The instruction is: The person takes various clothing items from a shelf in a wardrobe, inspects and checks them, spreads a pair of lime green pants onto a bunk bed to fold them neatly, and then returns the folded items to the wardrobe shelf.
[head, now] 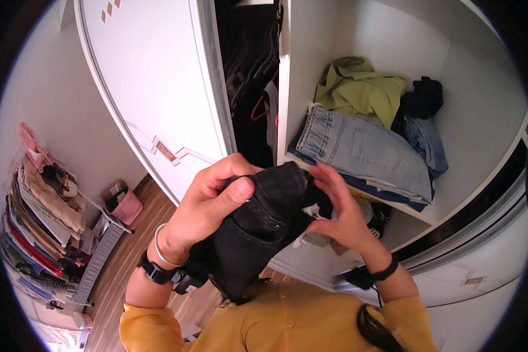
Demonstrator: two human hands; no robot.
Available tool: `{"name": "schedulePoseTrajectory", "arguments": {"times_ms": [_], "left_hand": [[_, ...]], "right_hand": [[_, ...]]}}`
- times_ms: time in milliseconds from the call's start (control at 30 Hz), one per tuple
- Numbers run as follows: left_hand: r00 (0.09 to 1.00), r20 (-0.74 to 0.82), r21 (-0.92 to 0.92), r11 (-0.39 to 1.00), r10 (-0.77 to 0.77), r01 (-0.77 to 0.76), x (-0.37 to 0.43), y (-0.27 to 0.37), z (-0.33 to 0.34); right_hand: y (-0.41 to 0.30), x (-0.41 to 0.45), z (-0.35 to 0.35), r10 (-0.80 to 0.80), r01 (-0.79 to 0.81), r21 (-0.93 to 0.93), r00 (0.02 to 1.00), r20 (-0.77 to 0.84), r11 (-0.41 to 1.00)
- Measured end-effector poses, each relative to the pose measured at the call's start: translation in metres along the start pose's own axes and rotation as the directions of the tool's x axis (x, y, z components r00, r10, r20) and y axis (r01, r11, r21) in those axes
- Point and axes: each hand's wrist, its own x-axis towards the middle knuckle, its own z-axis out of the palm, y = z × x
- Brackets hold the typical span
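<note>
My left hand (218, 198) grips the waistband side of black denim jeans or shorts (257, 233), thumb on top near a pocket. The garment hangs folded in front of my chest, and a frayed edge shows at its lower end. My right hand (341, 211) is at the other end of the waistband with fingers spread and curved; whether its fingertips touch the cloth is hard to tell. Just beyond, on a wardrobe shelf (427, 215), folded light-blue jeans (365, 149) lie on darker denim. Behind them are a crumpled green garment (365, 90) and a black bundle (424, 97).
A white sliding door (158, 88) stands left of a dark hanging section with hangers (257, 108). A lower compartment (391, 233) holds more items. At far left is a loaded clothes rack (39, 229), with a pink bin (127, 209) on the wooden floor (114, 273).
</note>
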Motion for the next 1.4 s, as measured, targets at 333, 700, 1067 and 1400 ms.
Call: {"name": "schedulePoseTrajectory", "arguments": {"times_ms": [333,700,1067,1400], "left_hand": [[0.970,-0.220,0.157,0.985,0.107,-0.073,-0.036,0.049,-0.031],[0.970,-0.129,0.261,0.937,-0.205,0.233,-0.108,0.027,-0.049],[0.676,-0.350,0.114,0.686,-0.649,0.718,-0.149,-0.022,-0.115],[0.554,-0.356,0.090,0.562,-0.752,0.822,-0.156,-0.071,-0.095]], "right_hand": [[0.046,-0.014,0.041,0.320,-0.369,-0.157,0.435,0.841,0.916],[0.128,-0.095,0.058,0.153,-0.492,-0.041,0.188,0.970,0.870],[0.120,-0.086,0.079,0.579,-0.669,-0.261,0.307,0.756,0.696],[0.097,-0.027,0.021,0.586,-0.308,-0.539,0.653,0.480,0.784]]}}
